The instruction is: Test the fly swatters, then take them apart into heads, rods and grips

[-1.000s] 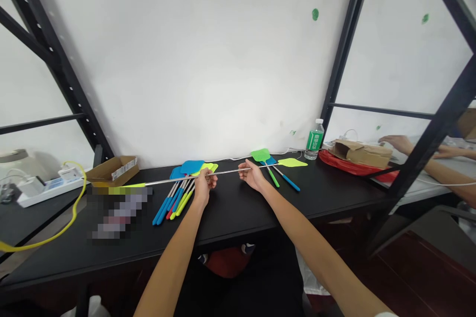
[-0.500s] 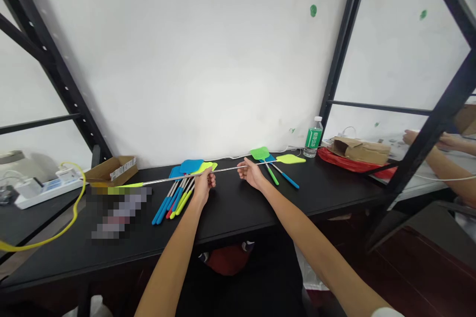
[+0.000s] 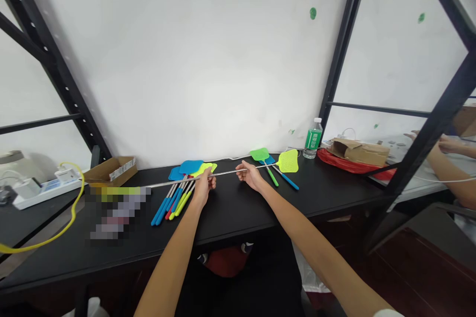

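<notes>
So the yellow-green perforated plastic fly swatter (image 3: 288, 161) has its head turned flat-on now, where a moment ago it was a thin, tilted sliver. Its thin metal rod spans above the black surface (image 3: 230, 213). The left hand (image 3: 203, 184) has it pinched, fingers curled; the right hand (image 3: 250, 176) is half-curled, thumb and fingertips on the rod nearer the head.

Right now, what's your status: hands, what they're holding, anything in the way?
Left hand and right hand on yellow fly swatter, held crosswise. Green fly swatter and blue-handled fly swatter lie close by its head.
</notes>
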`<state>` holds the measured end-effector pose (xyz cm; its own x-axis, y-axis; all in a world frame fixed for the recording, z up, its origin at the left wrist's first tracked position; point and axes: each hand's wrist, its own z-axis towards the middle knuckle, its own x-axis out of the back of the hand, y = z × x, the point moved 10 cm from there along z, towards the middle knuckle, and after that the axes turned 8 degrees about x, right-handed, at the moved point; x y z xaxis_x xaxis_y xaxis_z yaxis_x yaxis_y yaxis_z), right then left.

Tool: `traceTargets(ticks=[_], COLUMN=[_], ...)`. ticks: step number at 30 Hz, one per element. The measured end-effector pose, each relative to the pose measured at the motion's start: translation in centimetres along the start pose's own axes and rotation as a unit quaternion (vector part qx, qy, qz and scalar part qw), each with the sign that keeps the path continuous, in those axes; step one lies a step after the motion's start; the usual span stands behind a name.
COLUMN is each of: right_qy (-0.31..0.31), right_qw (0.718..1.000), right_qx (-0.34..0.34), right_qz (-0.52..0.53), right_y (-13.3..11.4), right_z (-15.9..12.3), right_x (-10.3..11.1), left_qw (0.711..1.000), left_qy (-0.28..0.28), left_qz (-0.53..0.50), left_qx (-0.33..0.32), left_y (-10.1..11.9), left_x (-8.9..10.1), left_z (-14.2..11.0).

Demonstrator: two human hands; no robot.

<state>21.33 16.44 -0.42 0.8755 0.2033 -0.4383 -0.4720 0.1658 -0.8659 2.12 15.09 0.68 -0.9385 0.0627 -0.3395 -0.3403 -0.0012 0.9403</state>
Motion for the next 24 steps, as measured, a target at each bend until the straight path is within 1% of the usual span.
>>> traceTargets(ticks=[4,6,11,14,24], right_qy=[-0.003,-0.003,-0.006,-0.003,0.000], right_qw=[1.000,1.000,1.000,1.000,1.000], right_qx=[0.013,0.016,0.013,0.007,0.005], right_qz=[-0.011,-0.013,-0.018,-0.012,-0.008], right_y=[0.1,0.1,0.0,0.0,0.0], right_z=[0.2,0.2,0.2,0.1,0.0], right_x=[-0.1,-0.1,-0.1,0.0,0.0], left_qw=[0.996,0.994,0.999,1.000,0.999], left_qy=[-0.050,-0.060,-0.031,-0.014,-0.009], left_qz=[0.076,0.089,0.038,0.018,0.035], left_qx=[-0.026,-0.025,0.005,0.011,0.012], left_y=[0.1,0.0,-0.2,-0.1,-0.5], left_x=[-1.2,-1.4,-0.7,-0.3,0.0], left_z=[-0.5,-0.5,-0.2,-0.1,0.5])
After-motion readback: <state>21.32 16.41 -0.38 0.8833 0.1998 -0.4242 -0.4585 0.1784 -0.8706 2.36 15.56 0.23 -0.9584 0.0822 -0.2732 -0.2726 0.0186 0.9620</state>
